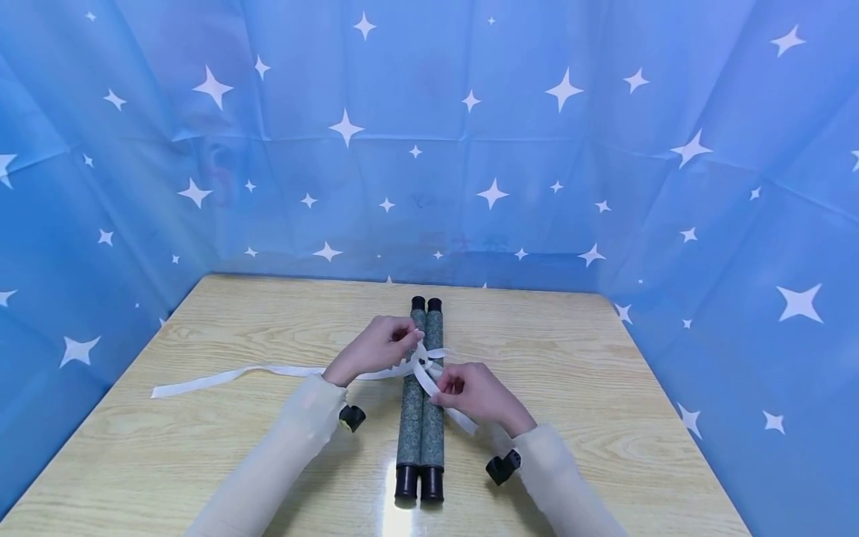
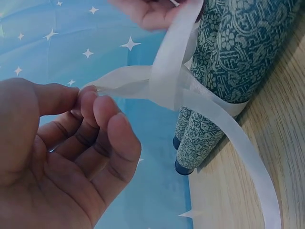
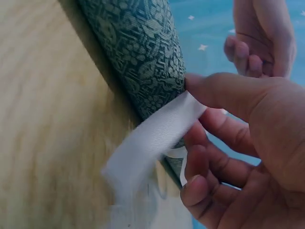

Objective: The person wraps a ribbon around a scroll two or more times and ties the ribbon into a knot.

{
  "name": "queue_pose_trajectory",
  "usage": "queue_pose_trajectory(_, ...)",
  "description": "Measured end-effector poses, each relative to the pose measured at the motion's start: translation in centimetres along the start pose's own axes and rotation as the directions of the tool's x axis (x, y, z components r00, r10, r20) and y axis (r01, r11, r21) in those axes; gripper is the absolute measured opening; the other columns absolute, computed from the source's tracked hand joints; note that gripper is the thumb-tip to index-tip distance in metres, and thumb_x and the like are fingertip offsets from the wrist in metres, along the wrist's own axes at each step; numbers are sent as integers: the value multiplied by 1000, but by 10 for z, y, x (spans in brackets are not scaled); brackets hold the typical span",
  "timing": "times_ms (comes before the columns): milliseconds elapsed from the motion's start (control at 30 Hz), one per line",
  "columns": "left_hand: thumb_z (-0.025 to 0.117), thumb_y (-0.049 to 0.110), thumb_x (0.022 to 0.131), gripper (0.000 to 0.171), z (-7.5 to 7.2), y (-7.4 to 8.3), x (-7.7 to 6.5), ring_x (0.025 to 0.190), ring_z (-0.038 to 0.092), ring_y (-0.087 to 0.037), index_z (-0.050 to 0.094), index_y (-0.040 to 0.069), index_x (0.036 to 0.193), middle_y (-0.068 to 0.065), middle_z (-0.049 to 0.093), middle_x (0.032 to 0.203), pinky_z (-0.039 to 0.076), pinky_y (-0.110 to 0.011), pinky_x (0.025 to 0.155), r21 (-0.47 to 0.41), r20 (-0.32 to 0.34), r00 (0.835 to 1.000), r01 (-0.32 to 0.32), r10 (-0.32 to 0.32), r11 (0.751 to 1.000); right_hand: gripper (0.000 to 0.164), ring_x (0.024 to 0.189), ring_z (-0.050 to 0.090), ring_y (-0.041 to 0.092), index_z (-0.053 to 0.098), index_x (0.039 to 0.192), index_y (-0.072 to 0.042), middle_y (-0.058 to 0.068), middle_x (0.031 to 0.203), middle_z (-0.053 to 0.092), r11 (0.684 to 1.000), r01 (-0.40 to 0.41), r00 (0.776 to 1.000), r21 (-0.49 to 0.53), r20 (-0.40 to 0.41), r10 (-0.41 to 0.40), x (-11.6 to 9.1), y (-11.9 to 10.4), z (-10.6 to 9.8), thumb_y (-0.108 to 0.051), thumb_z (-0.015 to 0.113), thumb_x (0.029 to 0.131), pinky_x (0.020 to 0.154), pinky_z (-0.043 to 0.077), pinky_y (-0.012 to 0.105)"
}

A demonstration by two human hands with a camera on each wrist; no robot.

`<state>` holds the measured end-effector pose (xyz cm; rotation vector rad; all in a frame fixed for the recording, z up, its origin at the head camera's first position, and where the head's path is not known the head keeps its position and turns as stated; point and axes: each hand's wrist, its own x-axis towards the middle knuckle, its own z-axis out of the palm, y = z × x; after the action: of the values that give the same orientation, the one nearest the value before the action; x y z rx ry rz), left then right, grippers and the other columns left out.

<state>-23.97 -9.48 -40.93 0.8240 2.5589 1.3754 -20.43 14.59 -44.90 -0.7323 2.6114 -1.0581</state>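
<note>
A scroll (image 1: 421, 425) with two rolled sides lies lengthwise on the table, covered in green patterned cloth with dark end knobs. White ribbon (image 1: 428, 379) crosses around its middle in a loose loop. Between thumb and fingertips, my left hand (image 1: 385, 347) pinches a length of ribbon drawn up above the scroll; the left wrist view shows this ribbon (image 2: 126, 81) passing through a fold. My right hand (image 1: 476, 391) pinches another part of the ribbon (image 3: 157, 129) just right of the scroll, its short end hanging below the fingers.
A long ribbon tail (image 1: 221, 380) stretches left over the wooden table (image 1: 570, 350). Behind and at both sides hangs a blue curtain (image 1: 416, 89) with white stars. Small black cameras (image 1: 352, 418) sit at both wrists.
</note>
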Motion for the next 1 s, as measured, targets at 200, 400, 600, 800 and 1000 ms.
queue_pose_trajectory(200,53,22,109,29,0,-2,0,49,52,-14,62,13,83,-2,56,61,44,-28,49,10,-15,1000,-8,8,1000,12,69,57,8,72,84,-22,-10,78,66,1000,5,1000,9,-7,-5,-16,10,-9,-28,76,94,62,46,23)
queue_pose_trajectory(400,51,22,109,29,-3,-7,-1,49,50,-15,62,12,84,-2,54,61,43,-29,50,-7,-1,1000,5,-5,1000,13,68,56,9,72,85,-23,-8,78,67,999,-36,999,26,-18,36,-41,27,-27,-31,74,96,63,46,25)
queue_pose_trajectory(600,52,23,109,30,-7,-11,-2,48,49,-15,62,11,84,-2,53,60,43,-29,50,-7,-11,999,33,-33,999,15,66,52,9,71,86,-24,-7,78,65,997,-76,997,10,-17,76,-61,41,-42,-35,73,96,62,44,25)
queue_pose_trajectory(800,51,22,109,28,-9,-12,-3,49,48,-15,63,10,86,-1,52,61,43,-29,51,-21,-5,999,54,-54,998,16,64,52,7,71,87,-24,-7,78,65,997,-76,997,-2,20,76,-78,51,-51,-37,72,97,61,44,25)
queue_pose_trajectory(1000,51,20,109,28,-11,-17,-6,48,47,-14,64,10,86,-1,53,61,43,-29,49,-39,-13,998,68,-68,997,17,62,51,6,71,87,-21,-6,76,64,997,-83,995,4,57,83,-90,58,-57,-35,72,97,59,43,25)
